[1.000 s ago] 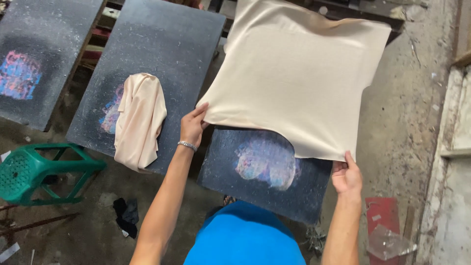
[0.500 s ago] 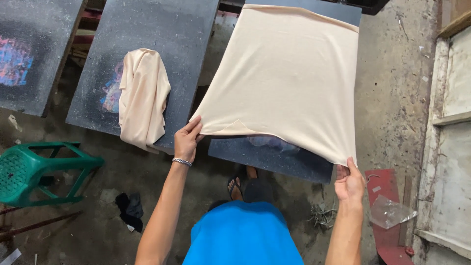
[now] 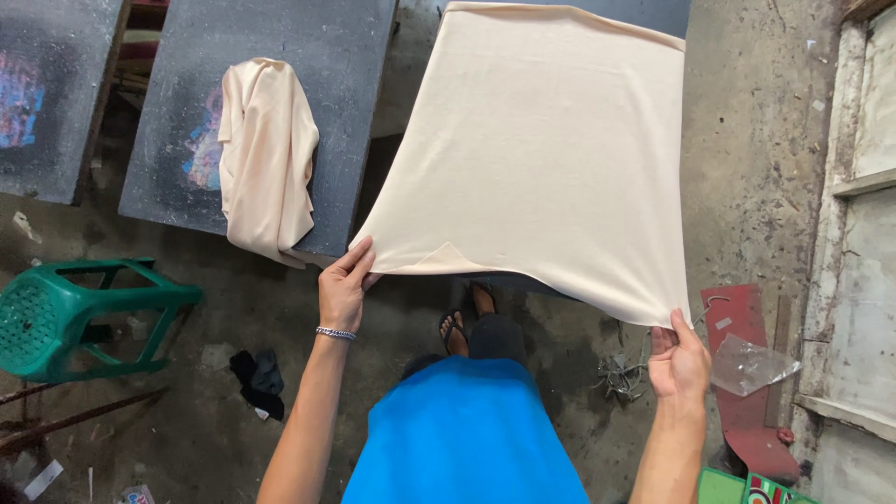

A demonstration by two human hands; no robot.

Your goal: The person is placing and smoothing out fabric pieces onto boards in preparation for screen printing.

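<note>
A large cream cloth (image 3: pixel 546 154) is stretched out flat in front of me, over a dark grey board whose far corner (image 3: pixel 653 11) shows above it. My left hand (image 3: pixel 343 285) pinches its near left corner; a silver bracelet sits on that wrist. My right hand (image 3: pixel 679 359) grips the near right corner. The cloth's far edge lies toward the top of the view. A second cream garment (image 3: pixel 266 159) lies bunched on the neighbouring dark board (image 3: pixel 345 84), hanging over its near edge.
A third dark board (image 3: pixel 47 56) with a coloured ink stain is at far left. A green plastic stool (image 3: pixel 75 313) lies tipped on the concrete floor. A black rag (image 3: pixel 257 378), a red panel (image 3: pixel 747 373) and clear plastic (image 3: pixel 747 364) lie on the floor; a wall runs along the right.
The cloth has been pulled toward me and spread flatter, now covering the board's ink stain. Both hands kept hold of its near corners.
</note>
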